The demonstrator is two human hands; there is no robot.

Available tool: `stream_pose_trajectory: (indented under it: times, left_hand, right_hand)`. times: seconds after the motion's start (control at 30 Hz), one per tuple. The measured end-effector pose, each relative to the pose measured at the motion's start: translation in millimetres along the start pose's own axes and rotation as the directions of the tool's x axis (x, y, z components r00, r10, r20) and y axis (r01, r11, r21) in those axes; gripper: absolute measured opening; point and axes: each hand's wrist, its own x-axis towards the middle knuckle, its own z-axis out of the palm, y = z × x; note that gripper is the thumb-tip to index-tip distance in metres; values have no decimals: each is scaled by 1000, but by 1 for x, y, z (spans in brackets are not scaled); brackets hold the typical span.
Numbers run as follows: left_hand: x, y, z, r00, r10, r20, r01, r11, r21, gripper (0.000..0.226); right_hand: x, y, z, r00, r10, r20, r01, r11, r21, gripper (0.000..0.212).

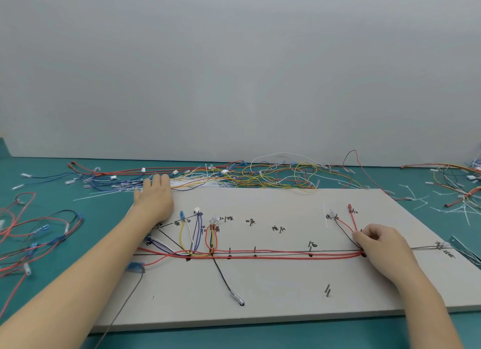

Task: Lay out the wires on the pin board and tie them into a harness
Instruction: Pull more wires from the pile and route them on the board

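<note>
A pale grey pin board [273,294] lies on the teal table, marked with black lines and labels. Red wires [281,256] run along its long horizontal line, and yellow, blue and white loops [191,234] hang on pins at the left. My right hand [381,247] pinches red and dark wires near a pin at the right end of that line. My left hand [154,196] reaches past the board's far left corner, fingers extended over a pile of white cable ties and loose wires [187,183].
Loose red, yellow, blue and white wires [273,173] are heaped along the wall behind the board. More wires [36,234] lie left of the board. Cut cable ties and wire bundles [458,195] are scattered at the right. A grey wall rises behind the table.
</note>
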Motion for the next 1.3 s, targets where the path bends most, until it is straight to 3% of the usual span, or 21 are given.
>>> stream_pose_trajectory:
  times: [0.17, 0.23, 0.3, 0.43, 0.53, 0.6, 0.67, 0.77, 0.93, 1.0, 1.1, 1.17, 1.3]
  left_hand:
    - [-1, 2, 0, 994, 38, -102, -32, 998, 54, 35]
    - [1, 2, -2, 988, 81, -132, -87, 995, -43, 29]
    - [1, 5, -10, 972, 105, -210, -160, 950, -269, 22]
    - [-13, 25, -47, 980, 56, -191, -178, 672, -719, 12]
    - [-32, 43, -77, 982, 79, -169, -187, 386, -903, 11]
    - [-50, 57, -92, 973, 146, -177, -210, 250, -945, 13]
    - [-67, 71, -100, 950, 244, -195, -256, 254, -933, 15]
    - [-91, 87, -97, 905, 367, -215, -351, 360, -864, 20]
    - [-126, 100, -79, 821, 519, -239, -478, 395, -784, 7]
    - [-136, 105, -73, 766, 594, -246, -564, 436, -702, 8]
    - [-143, 108, -68, 690, 676, -260, -668, 454, -590, 21]
    - [-148, 111, -69, 662, 704, -257, -695, 448, -563, 24]
    - [-154, 119, -70, 655, 705, -272, -675, 384, -629, 30]
  right_hand:
    - [2, 1, 3, 1000, 3, -25, -3, 1000, 25, 27]
    - [1, -3, 5, 998, -3, -70, 5, 999, 34, 21]
    - [-1, -11, 9, 983, -51, -174, 53, 999, 9, 14]
    - [-11, -36, 23, 950, -191, -247, 236, 957, 168, 12]
    - [-21, -56, 33, 937, -291, -193, 342, 880, 331, 17]
    - [-29, -69, 39, 928, -344, -145, 373, 835, 404, 22]
    - [-37, -81, 45, 915, -393, -87, 387, 798, 462, 25]
    - [-48, -94, 53, 892, -452, 1, 385, 762, 521, 35]
    - [-60, -102, 64, 838, -505, 204, 343, 780, 523, 51]
    - [-63, -107, 65, 854, -440, 277, 152, 720, 677, 51]
    - [-62, -108, 61, 851, -304, 428, -238, 503, 831, 40]
    - [-61, -103, 61, 828, -308, 469, -321, 426, 846, 27]
    - [-60, -96, 65, 874, -228, 430, -334, 364, 870, 38]
